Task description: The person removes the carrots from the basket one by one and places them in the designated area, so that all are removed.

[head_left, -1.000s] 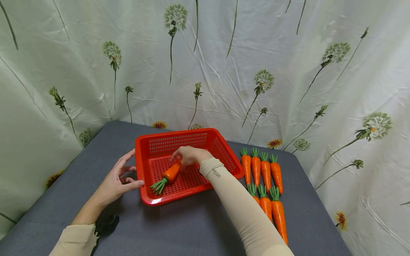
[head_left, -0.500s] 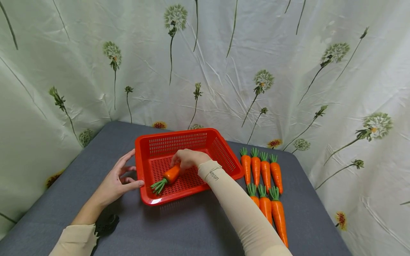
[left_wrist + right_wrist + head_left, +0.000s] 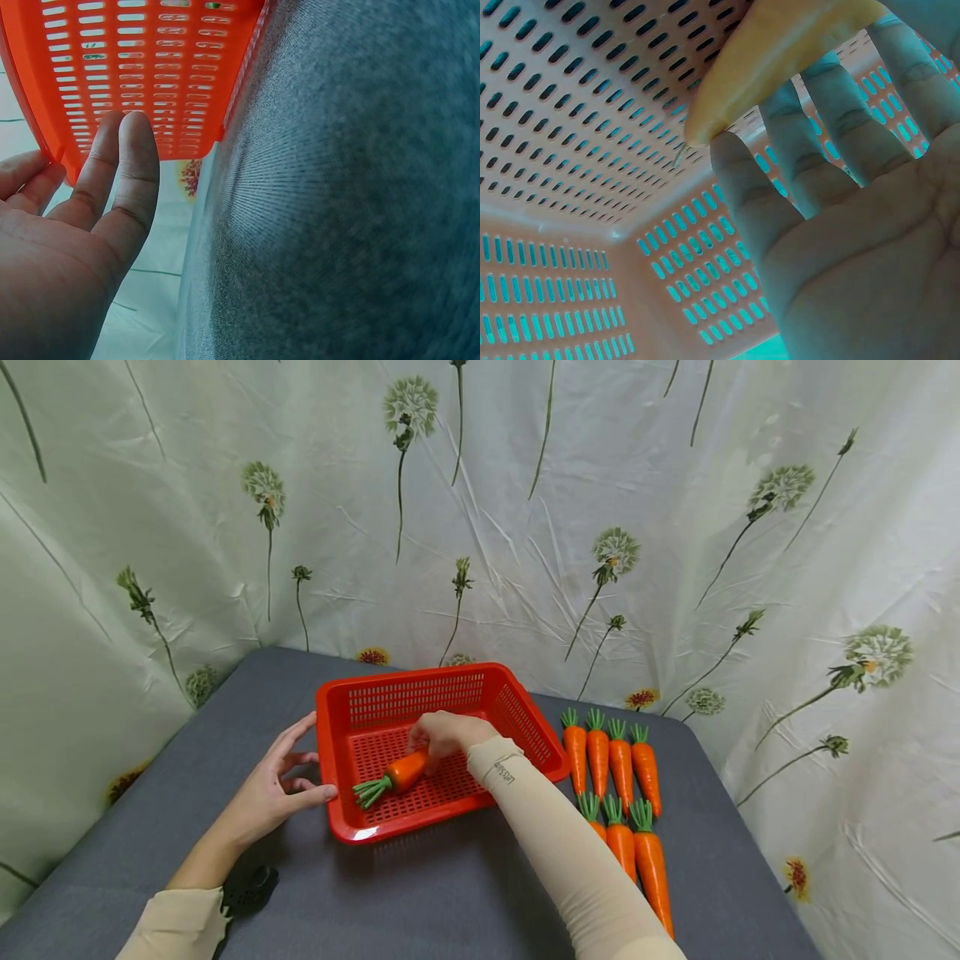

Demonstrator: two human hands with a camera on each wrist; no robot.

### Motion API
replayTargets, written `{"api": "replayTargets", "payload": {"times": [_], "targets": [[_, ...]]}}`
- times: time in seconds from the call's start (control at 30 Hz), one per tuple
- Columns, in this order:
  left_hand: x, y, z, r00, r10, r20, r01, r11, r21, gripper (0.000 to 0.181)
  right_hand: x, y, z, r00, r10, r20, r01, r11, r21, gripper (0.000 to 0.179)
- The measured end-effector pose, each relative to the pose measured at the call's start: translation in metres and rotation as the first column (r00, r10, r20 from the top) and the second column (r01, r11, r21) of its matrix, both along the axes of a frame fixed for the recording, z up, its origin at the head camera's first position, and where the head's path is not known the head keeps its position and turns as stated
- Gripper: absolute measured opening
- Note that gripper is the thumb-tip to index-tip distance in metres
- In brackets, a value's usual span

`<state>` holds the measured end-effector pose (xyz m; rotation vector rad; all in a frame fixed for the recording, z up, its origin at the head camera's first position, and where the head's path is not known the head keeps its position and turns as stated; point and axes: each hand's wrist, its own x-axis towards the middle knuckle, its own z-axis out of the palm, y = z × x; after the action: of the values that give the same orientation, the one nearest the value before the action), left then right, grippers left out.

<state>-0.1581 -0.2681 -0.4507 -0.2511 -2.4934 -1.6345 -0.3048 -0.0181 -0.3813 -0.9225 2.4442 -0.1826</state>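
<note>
One orange carrot (image 3: 406, 771) with green stem stubs lies slanted inside a red slotted plastic basket (image 3: 408, 822), its stubs toward the near left corner. My right hand (image 3: 447, 732) reaches into the basket and holds the carrot around its narrower end. Below the carrot's tapered body (image 3: 761, 64), the right wrist view shows several fingers touching it; the thumb is mostly out of sight. My left hand (image 3: 266, 789) rests its fingertips against the basket's left side, thumb at the rim. Its fingers (image 3: 137, 150) look nearly straight in the left wrist view.
To the right of the basket, more carrots (image 3: 621, 766) lie side by side in two rows on the grey table (image 3: 390, 902). My right forearm partly covers the near row. A dandelion-patterned curtain (image 3: 517, 527) hangs behind the table.
My right hand has lowered and its fingers have settled on the carrot's narrower end. The carrot has shifted slightly to the right. My left hand stays at the basket's side.
</note>
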Motion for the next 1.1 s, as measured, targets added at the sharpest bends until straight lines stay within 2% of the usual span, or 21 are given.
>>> {"api": "replayTargets", "payload": {"times": [0.37, 0.6, 0.83, 1.1], "targets": [[-0.001, 0.001, 0.001, 1.0, -0.024, -0.01, 0.024, 0.999, 0.021, 0.101, -0.007, 0.012, 0.002, 0.998, -0.037, -0.047, 0.041, 0.995, 0.089, 0.032], [-0.001, 0.001, 0.0, 1.0, -0.025, -0.014, 0.026, 0.999, 0.026, 0.1, -0.01, 0.019, 0.006, 0.999, -0.043, -0.016, 0.044, 0.998, 0.051, 0.034], [-0.001, 0.001, -0.001, 1.0, -0.027, -0.007, 0.027, 0.999, 0.025, 0.1, -0.012, 0.026, 0.011, 0.995, -0.103, -0.002, 0.103, 0.995, -0.002, 0.042], [-0.001, -0.003, -0.004, 0.999, -0.036, -0.011, 0.037, 0.998, 0.042, 0.099, -0.014, 0.032, 0.016, 0.994, -0.104, 0.023, 0.105, 0.993, -0.052, 0.038]]}}
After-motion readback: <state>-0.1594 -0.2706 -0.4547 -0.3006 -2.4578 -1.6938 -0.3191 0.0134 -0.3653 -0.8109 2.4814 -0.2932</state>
